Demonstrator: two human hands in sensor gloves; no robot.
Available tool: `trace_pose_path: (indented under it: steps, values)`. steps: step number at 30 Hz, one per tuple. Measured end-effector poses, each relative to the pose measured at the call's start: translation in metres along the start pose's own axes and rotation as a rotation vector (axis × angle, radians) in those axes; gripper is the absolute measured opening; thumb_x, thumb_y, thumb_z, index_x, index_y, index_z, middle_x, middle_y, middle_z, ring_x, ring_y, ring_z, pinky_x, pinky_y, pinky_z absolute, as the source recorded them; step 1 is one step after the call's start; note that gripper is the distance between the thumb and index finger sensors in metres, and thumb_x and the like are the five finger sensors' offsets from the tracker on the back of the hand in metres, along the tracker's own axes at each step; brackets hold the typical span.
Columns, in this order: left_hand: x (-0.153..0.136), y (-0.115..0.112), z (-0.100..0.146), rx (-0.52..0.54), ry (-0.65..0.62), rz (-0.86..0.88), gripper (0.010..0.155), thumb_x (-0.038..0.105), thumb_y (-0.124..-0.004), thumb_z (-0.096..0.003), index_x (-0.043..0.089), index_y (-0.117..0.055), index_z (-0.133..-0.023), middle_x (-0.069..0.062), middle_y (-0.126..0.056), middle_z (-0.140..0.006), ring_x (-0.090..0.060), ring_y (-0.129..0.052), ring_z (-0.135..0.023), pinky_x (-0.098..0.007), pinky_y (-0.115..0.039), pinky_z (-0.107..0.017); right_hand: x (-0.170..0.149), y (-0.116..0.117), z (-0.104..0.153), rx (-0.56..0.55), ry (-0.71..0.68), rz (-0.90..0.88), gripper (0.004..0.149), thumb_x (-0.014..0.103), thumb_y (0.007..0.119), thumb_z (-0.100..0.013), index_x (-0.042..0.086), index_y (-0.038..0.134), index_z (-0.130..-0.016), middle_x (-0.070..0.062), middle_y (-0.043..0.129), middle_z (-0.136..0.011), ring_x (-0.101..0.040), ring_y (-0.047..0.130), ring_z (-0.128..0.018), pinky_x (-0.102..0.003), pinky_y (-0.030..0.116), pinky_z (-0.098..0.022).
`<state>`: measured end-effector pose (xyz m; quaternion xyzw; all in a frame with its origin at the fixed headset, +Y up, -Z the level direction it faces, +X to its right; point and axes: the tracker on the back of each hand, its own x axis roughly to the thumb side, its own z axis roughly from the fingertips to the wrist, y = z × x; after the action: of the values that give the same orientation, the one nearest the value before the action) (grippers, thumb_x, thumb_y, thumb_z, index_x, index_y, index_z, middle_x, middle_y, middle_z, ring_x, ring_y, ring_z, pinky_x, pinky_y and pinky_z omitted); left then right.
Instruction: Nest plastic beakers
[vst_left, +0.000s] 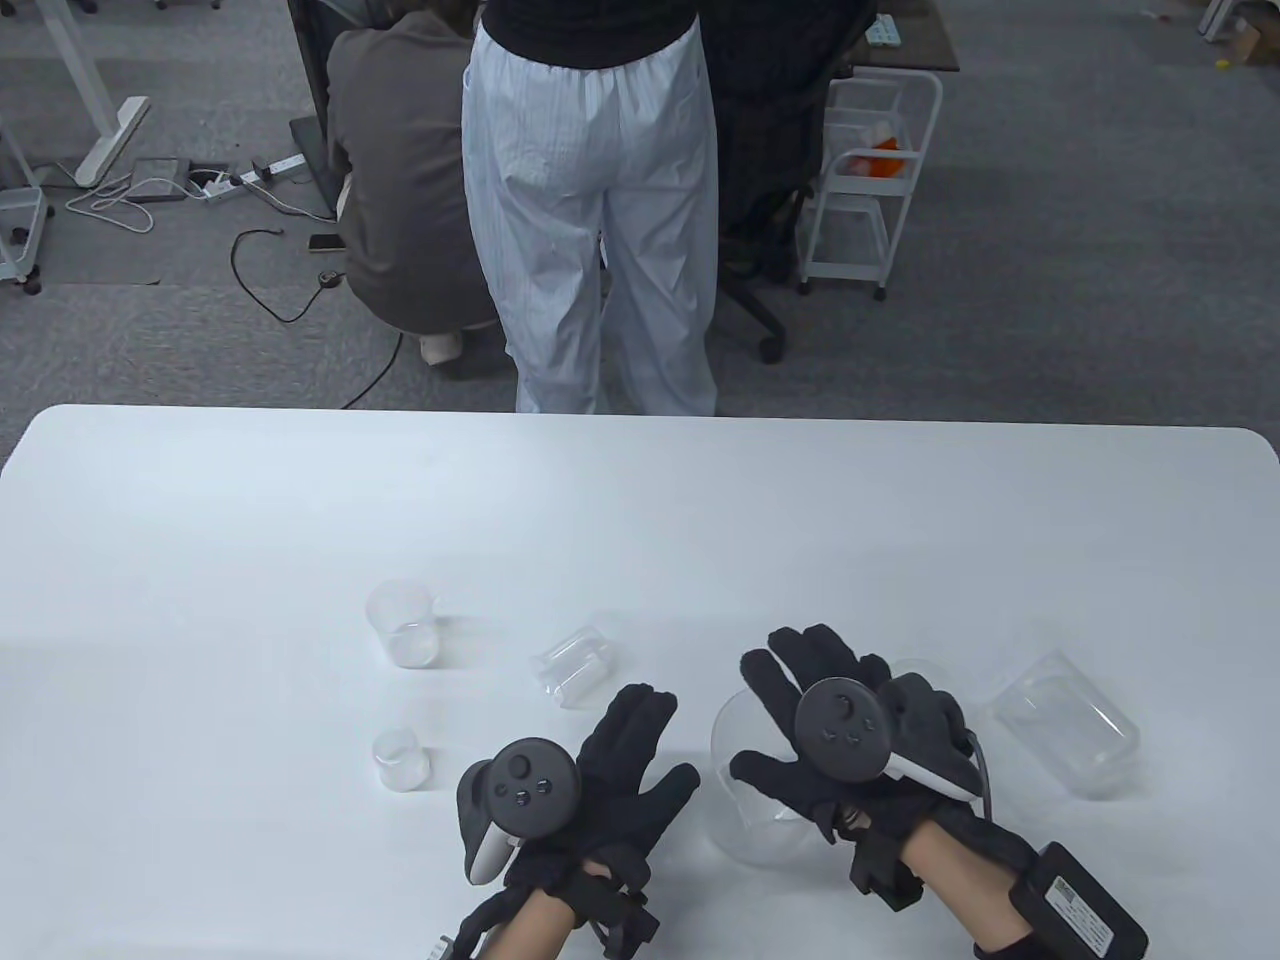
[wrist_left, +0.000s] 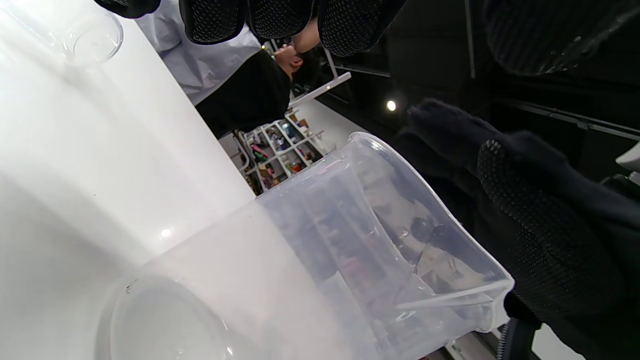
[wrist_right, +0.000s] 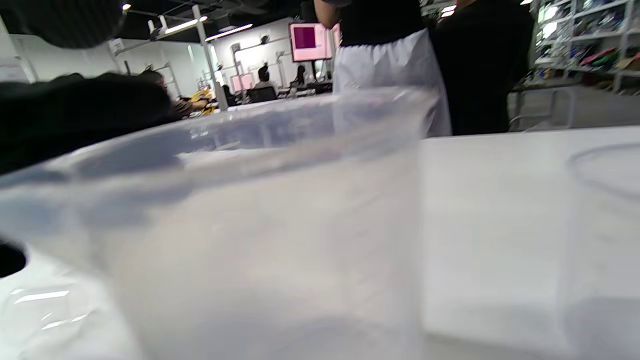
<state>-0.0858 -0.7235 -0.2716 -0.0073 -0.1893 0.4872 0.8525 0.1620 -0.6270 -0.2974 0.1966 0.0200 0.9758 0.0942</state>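
Big clear beaker stands upright under the right hand, whose spread fingers lie over its rim, thumb on the near wall; probably light, thin and slick, so I'd take it by the rim or wall. Left hand hovers just left of it, open, holding nothing. Four more clear beakers: upright medium one and small one left of the left hand, one tipped over ahead of it, a large one on its side right of the right hand.
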Motion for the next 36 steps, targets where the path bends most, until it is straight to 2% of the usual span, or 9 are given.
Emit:
trace_pose_path:
  steps: [4, 9, 14, 19, 30, 33, 36]
  values:
    - [0.000, -0.001, 0.000, -0.006, -0.002, -0.002, 0.081, 0.068, -0.064, -0.0434, 0.019, -0.050, -0.107, -0.018, -0.040, -0.114, -0.053, -0.051, -0.103, -0.069, -0.050, -0.068, -0.039, -0.021, 0.010, -0.094, 0.137, 0.027, 0.084, 0.065, 0.073, -0.043, 0.023, 0.037, -0.105, -0.013, 0.033, -0.119, -0.047, 0.034, -0.109, -0.076, 0.036, -0.069]
    - [0.001, -0.001, 0.000, -0.008, -0.004, -0.002, 0.081, 0.068, -0.064, -0.0435, 0.019, -0.050, -0.107, -0.018, -0.040, -0.114, -0.053, -0.051, -0.103, -0.069, -0.050, -0.068, -0.099, -0.029, 0.019, -0.115, 0.338, -0.006, 0.085, 0.065, 0.074, -0.042, 0.023, 0.035, -0.105, -0.013, 0.031, -0.120, -0.046, 0.033, -0.110, -0.075, 0.035, -0.070]
    - [0.001, -0.001, 0.000, -0.008, -0.007, -0.002, 0.081, 0.068, -0.064, -0.0435, 0.019, -0.050, -0.107, -0.018, -0.040, -0.114, -0.053, -0.051, -0.103, -0.069, -0.050, -0.068, -0.157, -0.019, 0.029, -0.097, 0.531, -0.028, 0.086, 0.064, 0.075, -0.042, 0.022, 0.034, -0.105, -0.013, 0.030, -0.119, -0.046, 0.032, -0.110, -0.073, 0.035, -0.071]
    - [0.001, -0.002, -0.001, -0.009, -0.007, -0.006, 0.081, 0.068, -0.064, -0.0434, 0.019, -0.050, -0.107, -0.018, -0.040, -0.114, -0.053, -0.051, -0.103, -0.069, -0.050, -0.068, -0.203, 0.008, 0.042, -0.026, 0.689, -0.007, 0.088, 0.064, 0.076, -0.042, 0.021, 0.032, -0.105, -0.013, 0.029, -0.119, -0.046, 0.032, -0.110, -0.072, 0.034, -0.072]
    - [0.001, -0.002, 0.000, -0.012, -0.002, -0.014, 0.081, 0.068, -0.065, -0.0434, 0.019, -0.050, -0.107, -0.019, -0.040, -0.114, -0.053, -0.051, -0.103, -0.069, -0.050, -0.068, -0.248, 0.064, 0.052, 0.097, 0.887, 0.096, 0.100, 0.063, 0.080, -0.039, 0.019, 0.016, -0.102, -0.012, 0.024, -0.118, -0.045, 0.030, -0.110, -0.072, 0.034, -0.073]
    - [0.000, -0.002, 0.000, -0.008, 0.002, -0.016, 0.081, 0.068, -0.065, -0.0434, 0.019, -0.050, -0.107, -0.019, -0.040, -0.114, -0.053, -0.050, -0.103, -0.069, -0.050, -0.068, -0.252, 0.068, 0.052, 0.060, 0.901, 0.103, 0.105, 0.060, 0.084, -0.038, 0.020, 0.010, -0.100, -0.012, 0.025, -0.118, -0.045, 0.036, -0.109, -0.070, 0.038, -0.073]
    - [0.000, -0.001, -0.001, -0.005, 0.004, -0.020, 0.081, 0.067, -0.065, -0.0434, 0.019, -0.050, -0.107, -0.019, -0.040, -0.114, -0.053, -0.050, -0.103, -0.069, -0.050, -0.068, -0.252, 0.069, 0.050, 0.027, 0.901, 0.135, 0.108, 0.057, 0.090, -0.034, 0.018, 0.014, -0.101, -0.012, 0.034, -0.116, -0.045, 0.051, -0.105, -0.067, 0.047, -0.072]
